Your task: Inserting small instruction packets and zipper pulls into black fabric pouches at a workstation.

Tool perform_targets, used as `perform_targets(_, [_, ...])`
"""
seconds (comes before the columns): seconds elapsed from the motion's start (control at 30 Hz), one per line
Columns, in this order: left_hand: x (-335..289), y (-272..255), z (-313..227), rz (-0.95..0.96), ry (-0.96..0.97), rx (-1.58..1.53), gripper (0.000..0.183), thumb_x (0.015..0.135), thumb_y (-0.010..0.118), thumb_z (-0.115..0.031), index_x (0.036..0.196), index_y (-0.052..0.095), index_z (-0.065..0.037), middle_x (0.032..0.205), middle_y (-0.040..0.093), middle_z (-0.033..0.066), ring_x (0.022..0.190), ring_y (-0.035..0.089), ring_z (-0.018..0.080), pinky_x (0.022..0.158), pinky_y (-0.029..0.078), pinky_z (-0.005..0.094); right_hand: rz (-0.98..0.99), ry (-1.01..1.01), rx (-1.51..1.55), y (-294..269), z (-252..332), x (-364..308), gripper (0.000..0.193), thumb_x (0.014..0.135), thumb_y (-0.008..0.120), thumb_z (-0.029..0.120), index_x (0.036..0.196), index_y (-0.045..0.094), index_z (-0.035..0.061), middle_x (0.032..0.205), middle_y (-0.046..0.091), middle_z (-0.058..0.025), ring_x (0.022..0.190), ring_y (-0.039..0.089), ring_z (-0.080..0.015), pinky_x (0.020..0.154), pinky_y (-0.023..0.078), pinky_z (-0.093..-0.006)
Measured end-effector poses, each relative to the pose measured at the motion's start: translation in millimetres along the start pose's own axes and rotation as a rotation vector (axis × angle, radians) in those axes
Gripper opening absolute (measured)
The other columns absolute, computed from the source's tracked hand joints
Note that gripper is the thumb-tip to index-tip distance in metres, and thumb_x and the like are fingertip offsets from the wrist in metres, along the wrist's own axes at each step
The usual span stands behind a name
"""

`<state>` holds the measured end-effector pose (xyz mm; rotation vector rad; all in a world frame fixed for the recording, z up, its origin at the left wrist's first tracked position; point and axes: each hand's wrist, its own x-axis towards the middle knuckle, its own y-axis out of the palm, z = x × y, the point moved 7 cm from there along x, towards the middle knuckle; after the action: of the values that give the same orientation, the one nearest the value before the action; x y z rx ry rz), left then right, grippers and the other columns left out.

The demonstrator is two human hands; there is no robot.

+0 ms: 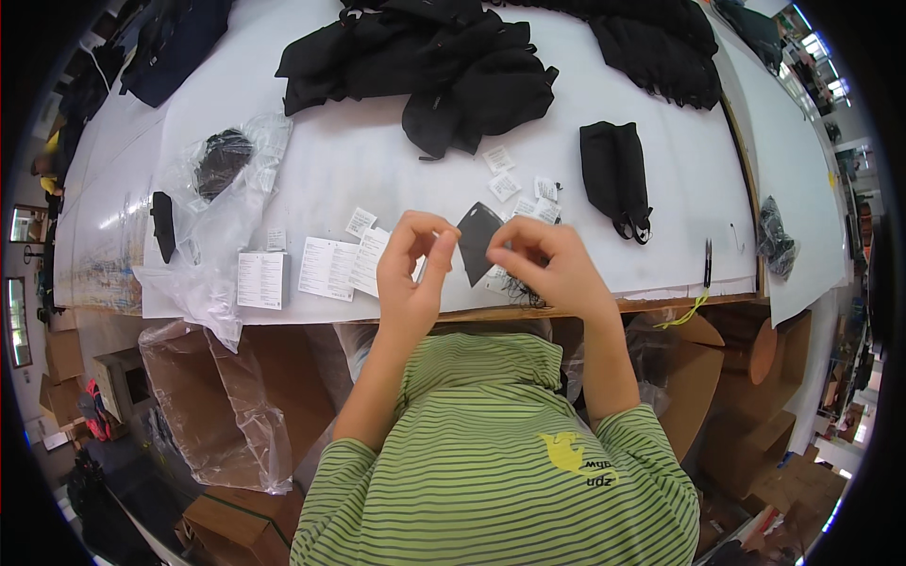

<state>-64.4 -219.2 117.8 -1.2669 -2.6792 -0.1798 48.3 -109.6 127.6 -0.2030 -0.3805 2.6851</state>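
Observation:
A dark grey hang tag point(478, 247) is tilted up between my two hands, just above the table's near edge. My right hand point(557, 264) pinches it at the right side with thumb and forefinger. On the tag's other side, my left hand point(412, 274) has its thumb and forefinger closed at the edge; what lies in that pinch is too small to tell. Below my right hand lies a tangle of thin black strings point(525, 294), partly hidden. Printed white cards point(327, 269) lie beside my left hand, and small white labels point(504, 186) lie beyond the tag.
Black fabric pieces point(444, 66) are heaped across the white table point(359, 160). A folded black pouch point(613, 174) lies right, near thread snips point(708, 264) with a yellow cord. Clear plastic bags point(222, 226) lie left. Cardboard boxes point(689, 387) stand below the edge.

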Motion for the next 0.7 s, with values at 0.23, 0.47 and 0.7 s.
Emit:
perform_targets(0.23, [42,22,42,0.063,-0.053,-0.079,0.023,0.095,0.050,-0.017,0.112,0.053,-0.002,0.108,0.060,0.0054,0.086,0.056,0.0133,0.077,0.045,0.0281,-0.576,-0.200,0.455,-67,31,-13,0.007,0.089,0.062,0.011,0.089,0.060,0.0039,0.065,0.051,0.0066,0.057,0.038,0.0011,0.051,0.026,-0.0174])
perform_targets(0.47, [138,25,130,0.052,-0.125,0.583,0.038,0.082,0.067,-0.025,0.110,0.053,-0.002,0.108,0.058,0.0119,0.086,0.060,0.0191,0.074,0.048,0.0308,-0.621,-0.197,0.457,-59,-2,-44,0.005,0.091,0.059,0.008,0.089,0.059,0.0037,0.068,0.050,0.0075,0.056,0.034,0.0022,0.049,0.022,-0.0164])
perform_targets(0.7, [141,47,132,0.063,0.082,0.990,0.025,0.075,0.073,-0.021,0.087,0.061,-0.002,0.097,0.056,0.0095,0.079,0.059,0.0299,0.070,0.047,0.0385,-0.576,-0.039,0.562,-36,-39,-61,0.004,0.091,0.059,0.008,0.090,0.058,0.0043,0.069,0.050,0.0081,0.057,0.033,0.0023,0.049,0.020,-0.0165])
